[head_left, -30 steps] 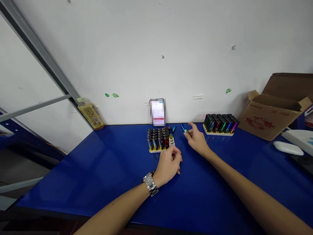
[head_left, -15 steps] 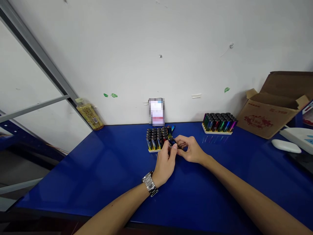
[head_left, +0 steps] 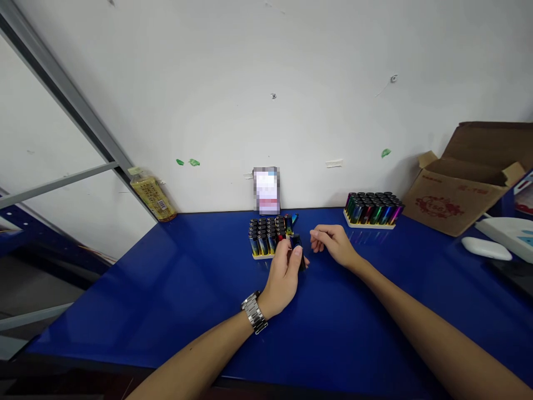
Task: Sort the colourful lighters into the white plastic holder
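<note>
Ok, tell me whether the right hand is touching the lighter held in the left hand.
Apart. The head view shows a strip of blue table between the fingertips of the right hand and the dark lighter held in the left hand.

White wall — glossy blue tabletop below (metal-framed panel left).

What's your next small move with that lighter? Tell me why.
Probably lower the lighter into the right end of the cream tray: your left hand holds it upright beside that end, the other lighters stand upright in rows there, and your right hand is open and free.
</note>
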A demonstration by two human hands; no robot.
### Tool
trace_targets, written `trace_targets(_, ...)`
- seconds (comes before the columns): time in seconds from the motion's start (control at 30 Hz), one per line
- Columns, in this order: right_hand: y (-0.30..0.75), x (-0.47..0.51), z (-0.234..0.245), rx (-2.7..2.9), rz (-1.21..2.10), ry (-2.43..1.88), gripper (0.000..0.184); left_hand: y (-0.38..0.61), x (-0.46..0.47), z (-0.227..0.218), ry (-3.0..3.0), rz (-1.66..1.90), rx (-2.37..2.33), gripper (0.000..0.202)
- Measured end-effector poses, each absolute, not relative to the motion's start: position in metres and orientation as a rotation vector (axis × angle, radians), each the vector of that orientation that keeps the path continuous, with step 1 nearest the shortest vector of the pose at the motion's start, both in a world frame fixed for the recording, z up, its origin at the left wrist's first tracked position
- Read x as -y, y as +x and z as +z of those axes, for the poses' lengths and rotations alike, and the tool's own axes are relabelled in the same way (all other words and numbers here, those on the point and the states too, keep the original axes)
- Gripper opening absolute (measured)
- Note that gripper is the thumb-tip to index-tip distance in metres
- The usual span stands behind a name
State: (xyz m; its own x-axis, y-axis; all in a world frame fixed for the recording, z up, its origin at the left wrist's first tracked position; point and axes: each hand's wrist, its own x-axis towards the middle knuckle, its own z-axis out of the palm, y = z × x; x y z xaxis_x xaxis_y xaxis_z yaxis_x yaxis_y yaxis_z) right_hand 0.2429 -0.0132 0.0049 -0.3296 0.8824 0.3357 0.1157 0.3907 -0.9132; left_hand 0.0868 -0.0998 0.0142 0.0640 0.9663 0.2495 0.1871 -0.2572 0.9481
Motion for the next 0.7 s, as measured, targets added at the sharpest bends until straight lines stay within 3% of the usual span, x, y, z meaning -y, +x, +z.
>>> trace_targets(0.1, 0.2419, 0.0097, 0.0029, 1.738, 1.024, -0.958, 0.039, 0.0870, 0.1000, 0.0166, 1.485, 1.183, -0.974, 0.029)
trace_targets(0.43, 0.2396, 0.0097, 0.0017, 1.882, 0.901, -1.042, 0.026, 0.0850, 0.0960, 0.0182, 1.415, 1.117, -1.055, 0.045)
trace_targets(0.7, 0.2393, 0.0100, 0.0014, 1.905, 0.869, -1.044, 0.025, 0.0839, 0.0966, 0.0184, 1.378, 1.086, -1.084, 0.035)
